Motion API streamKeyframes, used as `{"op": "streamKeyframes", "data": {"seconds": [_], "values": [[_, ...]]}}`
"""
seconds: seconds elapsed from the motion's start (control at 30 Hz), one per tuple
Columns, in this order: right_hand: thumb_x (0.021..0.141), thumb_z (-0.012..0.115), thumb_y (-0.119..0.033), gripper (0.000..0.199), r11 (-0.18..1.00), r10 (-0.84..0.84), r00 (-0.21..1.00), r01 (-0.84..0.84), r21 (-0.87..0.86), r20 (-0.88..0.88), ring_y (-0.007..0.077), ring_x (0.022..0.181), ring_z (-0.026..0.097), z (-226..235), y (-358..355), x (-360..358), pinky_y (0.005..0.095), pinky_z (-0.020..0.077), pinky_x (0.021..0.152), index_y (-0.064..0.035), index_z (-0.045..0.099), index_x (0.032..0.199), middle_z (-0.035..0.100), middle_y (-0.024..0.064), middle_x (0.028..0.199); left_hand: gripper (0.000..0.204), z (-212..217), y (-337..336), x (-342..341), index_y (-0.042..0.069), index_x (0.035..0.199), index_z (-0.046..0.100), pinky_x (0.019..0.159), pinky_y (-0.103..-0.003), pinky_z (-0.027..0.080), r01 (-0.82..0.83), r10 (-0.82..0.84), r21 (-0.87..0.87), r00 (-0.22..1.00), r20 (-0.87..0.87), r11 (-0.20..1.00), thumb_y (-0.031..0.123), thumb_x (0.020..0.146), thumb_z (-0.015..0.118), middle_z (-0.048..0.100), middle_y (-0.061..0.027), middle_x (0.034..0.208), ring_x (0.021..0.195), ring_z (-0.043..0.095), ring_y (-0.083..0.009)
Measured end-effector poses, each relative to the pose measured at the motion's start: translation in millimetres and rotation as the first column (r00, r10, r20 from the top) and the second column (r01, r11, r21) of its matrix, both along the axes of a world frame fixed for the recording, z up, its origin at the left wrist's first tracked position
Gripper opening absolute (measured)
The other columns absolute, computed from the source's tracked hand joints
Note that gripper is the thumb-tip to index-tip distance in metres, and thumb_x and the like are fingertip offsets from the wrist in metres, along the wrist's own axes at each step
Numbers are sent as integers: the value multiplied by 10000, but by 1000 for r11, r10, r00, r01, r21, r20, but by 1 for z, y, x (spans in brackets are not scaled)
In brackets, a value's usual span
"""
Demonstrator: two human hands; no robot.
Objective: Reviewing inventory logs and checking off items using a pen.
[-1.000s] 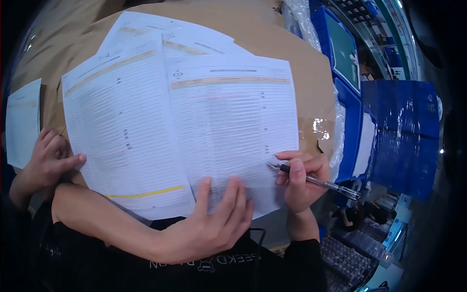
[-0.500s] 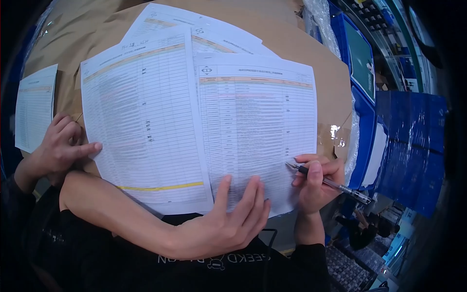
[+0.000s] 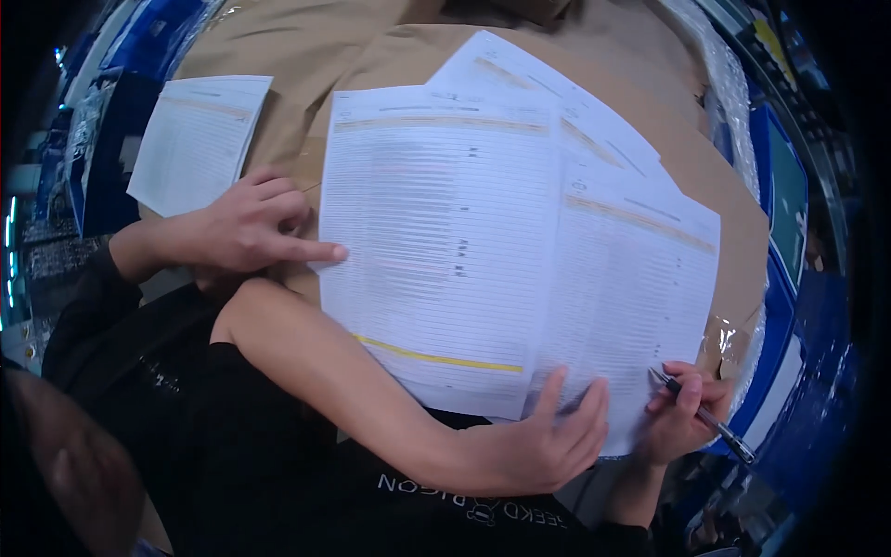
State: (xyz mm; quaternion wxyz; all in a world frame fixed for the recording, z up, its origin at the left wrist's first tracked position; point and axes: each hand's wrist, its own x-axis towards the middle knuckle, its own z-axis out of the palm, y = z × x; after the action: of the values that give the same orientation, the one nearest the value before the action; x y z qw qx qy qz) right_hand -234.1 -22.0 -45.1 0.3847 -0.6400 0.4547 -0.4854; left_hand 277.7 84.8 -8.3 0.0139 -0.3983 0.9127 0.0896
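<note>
My left hand (image 3: 543, 450) lies with its fingers spread over the lower edge of the right printed sheet (image 3: 640, 278), near the overlap with the left sheet (image 3: 501, 306). In my right hand (image 3: 689, 418) is a black-and-clear pen (image 3: 710, 420), its tip on or just above the right sheet's lower right part; contact cannot be made out. The left sheet carries a table with a yellow strip near its bottom. Another person's hand (image 3: 255, 223) stretches a forefinger to the left sheet's left edge. More printed sheets (image 3: 557, 88) lie partly hidden behind these two.
Brown wrapping paper (image 3: 362, 56) covers the work surface. Off to the left lies a separate printed sheet (image 3: 200, 139), with a dark blue box (image 3: 116, 153) beyond it. Bubble wrap (image 3: 733, 88) and blue trays (image 3: 780, 297) line the right side.
My view has swung left, so the papers and hands appear farther right in the picture. My left hand still rests on the sheet, and my right hand keeps the pen; the other person's finger still points.
</note>
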Motion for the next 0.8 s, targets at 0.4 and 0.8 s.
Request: {"op": "streamKeyframes", "data": {"seconds": [0.4,0.8], "values": [[1034,606,-190,283,998,-56,997,58,36,-55,42,451,453,0,0,-3,160,385,450,-28,437,873,694,217,861,634,-14,12,11,403,1502,515,806,-353,393,-12,11,-32,1000,-21,999,100,952,600,428,8,884,794,461,-163],[1032,611,-200,288,999,-39,997,40,6,-67,41,452,454,2,0,-1,159,388,458,-30,439,876,688,218,845,643,-26,20,25,376,1479,555,815,-363,408,4,-5,14,998,62,1000,87,912,641,404,0,887,809,441,-178]]}}
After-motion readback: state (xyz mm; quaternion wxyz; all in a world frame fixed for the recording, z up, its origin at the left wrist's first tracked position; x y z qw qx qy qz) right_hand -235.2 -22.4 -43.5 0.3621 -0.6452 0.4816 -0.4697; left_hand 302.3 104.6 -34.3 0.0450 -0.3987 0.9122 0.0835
